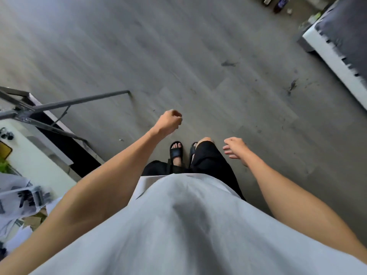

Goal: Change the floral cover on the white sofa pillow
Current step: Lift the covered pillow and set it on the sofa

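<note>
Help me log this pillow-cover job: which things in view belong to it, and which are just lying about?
Job: only the empty left hand and right hand; no pillow or cover shows.

Lying about: metal frame, bottles, white furniture with dark top, papers.

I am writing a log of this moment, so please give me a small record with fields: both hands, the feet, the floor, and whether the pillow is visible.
left hand: left hand, fingers curled, holds nothing
right hand: right hand, fingers loose, holds nothing
feet: black slide sandals, standing on the floor
floor: grey wood-plank floor, dark scuff marks at right
left side: dark metal frame
pillow and floral cover: not in view
</note>
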